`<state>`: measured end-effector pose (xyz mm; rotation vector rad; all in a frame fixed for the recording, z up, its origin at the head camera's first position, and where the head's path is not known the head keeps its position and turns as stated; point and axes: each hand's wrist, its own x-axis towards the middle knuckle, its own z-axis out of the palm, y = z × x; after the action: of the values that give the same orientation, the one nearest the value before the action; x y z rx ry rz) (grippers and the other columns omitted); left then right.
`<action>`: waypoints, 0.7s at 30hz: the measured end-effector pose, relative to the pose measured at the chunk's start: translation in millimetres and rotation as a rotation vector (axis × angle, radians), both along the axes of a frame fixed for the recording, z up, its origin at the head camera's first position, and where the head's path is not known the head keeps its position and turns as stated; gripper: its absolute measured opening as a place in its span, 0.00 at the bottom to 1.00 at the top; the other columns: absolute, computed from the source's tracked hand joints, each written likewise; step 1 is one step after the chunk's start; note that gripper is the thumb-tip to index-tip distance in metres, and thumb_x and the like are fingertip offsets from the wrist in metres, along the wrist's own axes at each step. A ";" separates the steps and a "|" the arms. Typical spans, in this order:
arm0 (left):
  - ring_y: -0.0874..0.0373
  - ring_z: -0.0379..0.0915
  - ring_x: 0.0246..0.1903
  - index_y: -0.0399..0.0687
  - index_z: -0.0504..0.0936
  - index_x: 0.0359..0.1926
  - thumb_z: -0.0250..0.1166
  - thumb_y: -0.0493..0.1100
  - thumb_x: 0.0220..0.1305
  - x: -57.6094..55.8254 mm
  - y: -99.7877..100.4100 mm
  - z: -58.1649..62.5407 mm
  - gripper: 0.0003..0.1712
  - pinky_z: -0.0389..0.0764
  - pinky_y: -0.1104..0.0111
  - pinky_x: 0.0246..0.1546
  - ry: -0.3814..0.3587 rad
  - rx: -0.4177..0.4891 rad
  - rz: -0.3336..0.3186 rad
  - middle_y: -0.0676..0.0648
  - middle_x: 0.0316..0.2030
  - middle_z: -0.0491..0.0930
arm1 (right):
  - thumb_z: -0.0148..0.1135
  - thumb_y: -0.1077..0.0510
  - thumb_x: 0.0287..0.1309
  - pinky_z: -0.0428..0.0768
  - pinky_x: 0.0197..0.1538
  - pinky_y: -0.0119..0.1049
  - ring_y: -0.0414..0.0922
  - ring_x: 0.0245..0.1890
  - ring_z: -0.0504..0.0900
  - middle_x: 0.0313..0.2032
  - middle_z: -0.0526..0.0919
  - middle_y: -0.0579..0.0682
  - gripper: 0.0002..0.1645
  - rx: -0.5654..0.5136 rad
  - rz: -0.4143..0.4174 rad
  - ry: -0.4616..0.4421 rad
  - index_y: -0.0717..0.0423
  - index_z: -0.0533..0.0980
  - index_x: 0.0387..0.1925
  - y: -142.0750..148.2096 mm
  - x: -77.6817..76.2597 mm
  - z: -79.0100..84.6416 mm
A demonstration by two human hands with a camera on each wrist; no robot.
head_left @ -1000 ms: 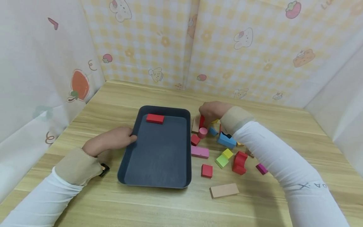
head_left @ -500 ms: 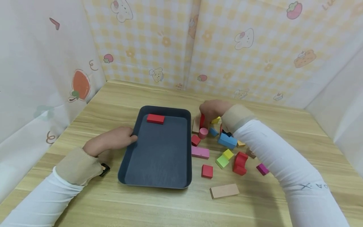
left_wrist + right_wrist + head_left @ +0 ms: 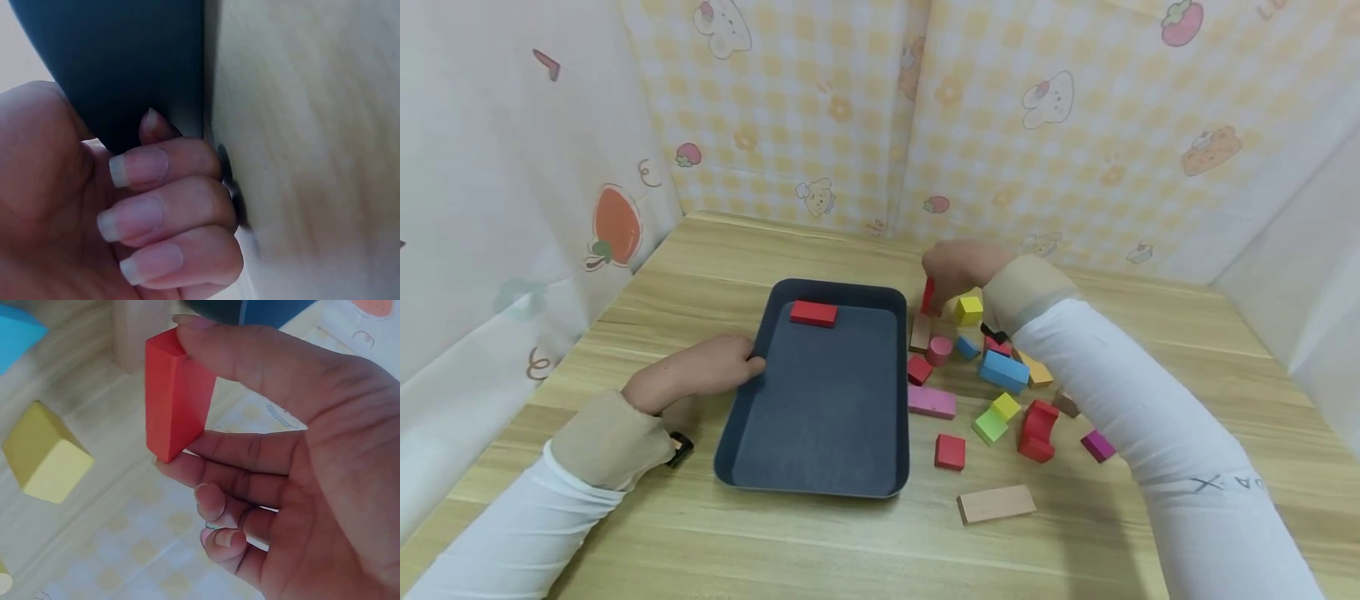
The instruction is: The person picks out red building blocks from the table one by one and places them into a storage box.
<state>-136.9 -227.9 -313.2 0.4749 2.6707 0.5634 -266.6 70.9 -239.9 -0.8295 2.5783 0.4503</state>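
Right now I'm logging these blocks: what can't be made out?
Head: most of the held red block, behind the right hand.
Head: part of another red piece, behind the blue block.
Left wrist: most of the tray, cut by the top edge.
Right wrist: the full outline of the light-blue piece, cut by the left edge.

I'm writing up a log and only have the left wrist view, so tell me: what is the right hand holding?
Observer: The right hand pinches a red block.
Operator: And what lies inside the tray?
Observer: Another red block, near the far left corner.
Operator: Anything outside, close to its right side?
Observer: Several blocks; a pink bar is among the closest, though I can't tell whether it touches the tray.
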 end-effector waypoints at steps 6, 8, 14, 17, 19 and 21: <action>0.55 0.64 0.22 0.36 0.74 0.32 0.45 0.43 0.67 0.1 -1.1 1.0 0.17 0.67 0.64 0.29 -0.002 0.005 0.000 0.47 0.21 0.66 | 0.68 0.41 0.43 0.70 0.27 0.34 0.43 0.22 0.73 0.21 0.80 0.47 0.20 -0.041 0.030 0.048 0.54 0.79 0.22 -6.1 -2.1 10.5; 0.55 0.64 0.23 0.36 0.74 0.32 0.45 0.43 0.67 -0.2 -1.3 1.2 0.17 0.67 0.64 0.29 0.000 0.002 -0.001 0.47 0.21 0.66 | 0.67 0.41 0.44 0.70 0.27 0.34 0.42 0.21 0.72 0.20 0.79 0.46 0.20 -0.060 0.043 0.060 0.53 0.79 0.22 -8.6 -1.9 13.6; 0.55 0.65 0.24 0.34 0.74 0.35 0.45 0.44 0.68 -0.6 0.0 1.9 0.17 0.67 0.63 0.31 -0.008 -0.004 -0.001 0.47 0.23 0.68 | 0.66 0.39 0.45 0.71 0.28 0.34 0.43 0.23 0.73 0.23 0.79 0.47 0.21 -0.104 0.056 0.075 0.54 0.77 0.25 -15.6 1.6 18.3; 0.55 0.65 0.24 0.33 0.74 0.36 0.45 0.43 0.67 -0.6 0.7 1.8 0.17 0.67 0.63 0.30 -0.008 -0.001 -0.002 0.46 0.23 0.68 | 0.65 0.39 0.45 0.71 0.28 0.35 0.44 0.25 0.73 0.24 0.79 0.47 0.22 -0.112 0.065 0.081 0.53 0.77 0.25 -18.8 3.1 18.5; 0.55 0.64 0.23 0.33 0.74 0.35 0.45 0.43 0.67 -0.5 0.9 1.5 0.17 0.67 0.63 0.30 -0.007 0.002 -0.001 0.47 0.22 0.67 | 0.65 0.39 0.46 0.71 0.28 0.35 0.44 0.25 0.73 0.24 0.79 0.47 0.21 -0.119 0.077 0.090 0.53 0.77 0.24 -21.1 3.6 18.2; 0.55 0.64 0.23 0.33 0.74 0.35 0.45 0.43 0.67 -0.2 0.6 1.3 0.17 0.67 0.64 0.29 -0.007 0.004 -0.001 0.47 0.22 0.67 | 0.65 0.39 0.46 0.72 0.29 0.35 0.44 0.26 0.73 0.24 0.79 0.47 0.21 -0.118 0.092 0.097 0.53 0.77 0.25 -23.7 4.1 17.8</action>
<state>-137.0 -227.3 -311.9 0.4746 2.6626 0.5693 -262.6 47.3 -222.1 -0.9934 2.6857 0.3765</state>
